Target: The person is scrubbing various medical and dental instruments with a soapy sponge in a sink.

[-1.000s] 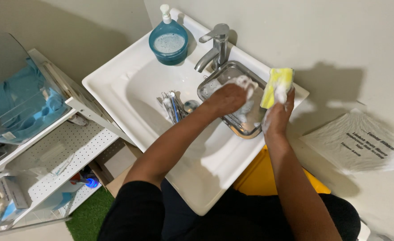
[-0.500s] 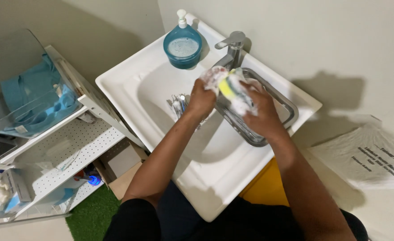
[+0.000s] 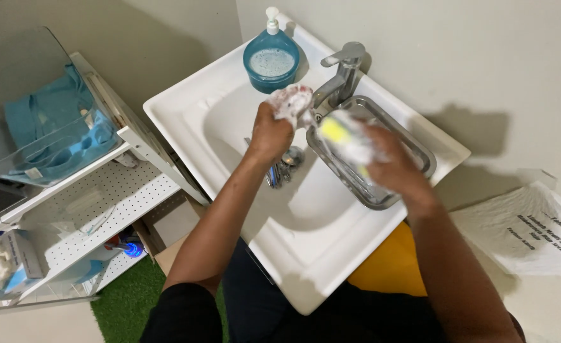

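Soapy, foam-covered object [image 3: 291,101] sits clenched in your left hand [image 3: 271,132], held above the white sink [image 3: 185,108] just at 9 o'clock of the chrome tap [image 3: 340,73]. Your right hand [image 3: 391,166] grips a yellow sponge [image 3: 342,134], blurred, over the steel tray [image 3: 414,147] at the basin's 3 o'clock side. Both hands are close together. A blue soap dispenser [image 3: 271,58] stands at 12 o'clock on the rim. Cutlery [image 3: 279,170] lies in the basin below your left wrist.
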